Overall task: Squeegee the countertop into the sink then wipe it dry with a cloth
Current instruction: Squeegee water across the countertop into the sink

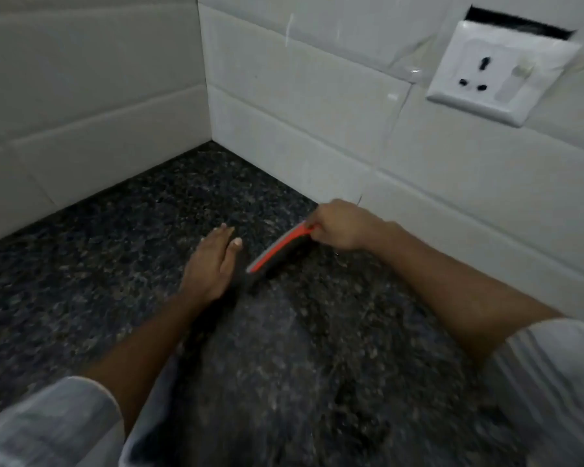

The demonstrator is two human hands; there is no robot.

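Observation:
A small squeegee [277, 248] with an orange and grey bar and a black blade rests slanted on the dark speckled granite countertop [115, 251]. My right hand [339, 227] is closed around its handle at the upper right end, close to the right wall. My left hand [213, 262] lies flat on the counter just left of the blade, fingers together and extended, holding nothing. The counter looks wet and streaked near me. No sink or cloth is in view.
White tiled walls meet in a corner [209, 139] behind the counter. A white wall socket with a switch [496, 74] sits on the right wall, loose at the top with a dark gap above it. My light sleeves fill the bottom corners.

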